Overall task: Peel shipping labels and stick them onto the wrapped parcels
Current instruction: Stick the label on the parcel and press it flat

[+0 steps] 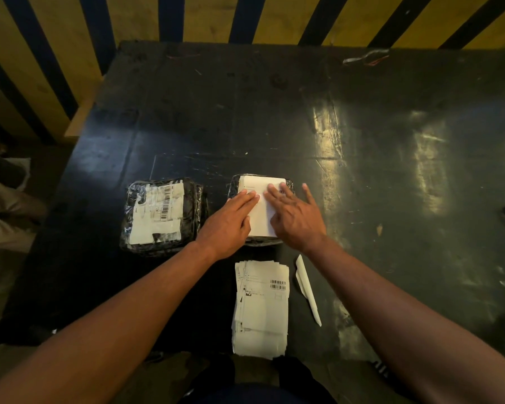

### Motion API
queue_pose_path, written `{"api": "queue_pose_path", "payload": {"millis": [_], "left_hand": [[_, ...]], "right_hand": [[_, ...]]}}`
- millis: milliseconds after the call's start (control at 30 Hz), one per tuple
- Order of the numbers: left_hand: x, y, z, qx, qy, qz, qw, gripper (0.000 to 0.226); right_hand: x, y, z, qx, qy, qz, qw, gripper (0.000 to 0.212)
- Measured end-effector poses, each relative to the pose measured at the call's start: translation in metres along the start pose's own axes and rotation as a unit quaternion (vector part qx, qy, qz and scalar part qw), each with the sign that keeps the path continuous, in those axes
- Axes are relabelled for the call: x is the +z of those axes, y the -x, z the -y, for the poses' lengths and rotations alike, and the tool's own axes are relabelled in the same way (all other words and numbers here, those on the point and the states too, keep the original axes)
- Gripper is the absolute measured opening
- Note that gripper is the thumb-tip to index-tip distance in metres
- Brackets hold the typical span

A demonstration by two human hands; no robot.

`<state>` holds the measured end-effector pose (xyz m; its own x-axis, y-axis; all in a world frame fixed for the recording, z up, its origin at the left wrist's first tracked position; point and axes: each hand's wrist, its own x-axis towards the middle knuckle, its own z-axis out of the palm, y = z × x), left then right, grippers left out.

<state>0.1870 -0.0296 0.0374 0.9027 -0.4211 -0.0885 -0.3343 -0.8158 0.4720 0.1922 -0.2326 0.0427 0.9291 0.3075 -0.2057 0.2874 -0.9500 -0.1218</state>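
Both hands flat, fingers straight: left hand point(231, 221) and right hand point(296, 217) pressing a label point(261, 205) onto the parcel point(289, 182) on the tabletop point(362, 170).

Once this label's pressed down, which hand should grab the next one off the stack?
Probably right: the right hand and left hand both press the label, but the label stack lies beneath the right forearm.
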Motion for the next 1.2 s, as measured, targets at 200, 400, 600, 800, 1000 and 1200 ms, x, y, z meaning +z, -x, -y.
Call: {"api": "queue_pose_path", "payload": {"millis": [200, 400, 600, 800, 1000, 1200], "left_hand": [[-0.004, 0.001, -0.001, 0.001, 0.011, 0.006, 1.0, 0.056], [0.002, 0.001, -0.005, -0.012, 0.012, -0.011, 1.0, 0.056], [0.0, 0.004, -0.003, -0.012, 0.013, 0.002, 1.0, 0.056], [-0.007, 0.004, -0.005, -0.013, 0.003, 0.02, 1.0, 0.057], [-0.003, 0.005, -0.005, -0.017, 0.014, 0.01, 1.0, 0.057], [-0.004, 0.006, -0.003, 0.0, 0.009, 0.007, 1.0, 0.057]], "right_hand": [[-0.003, 0.02, -0.033, 0.057, -0.003, 0.006, 0.998, 0.056], [-0.004, 0.014, -0.003, -0.024, -0.033, 0.001, 0.999, 0.061], [0.015, 0.037, 0.009, -0.065, -0.014, 0.0, 0.998, 0.065], [0.016, 0.069, -0.017, -0.021, 0.043, 0.022, 0.999, 0.065], [0.014, 0.073, -0.002, -0.009, -0.007, -0.042, 0.999, 0.068], [0.054, 0.08, 0.034, -0.062, 0.003, -0.037, 0.997, 0.084]]}}
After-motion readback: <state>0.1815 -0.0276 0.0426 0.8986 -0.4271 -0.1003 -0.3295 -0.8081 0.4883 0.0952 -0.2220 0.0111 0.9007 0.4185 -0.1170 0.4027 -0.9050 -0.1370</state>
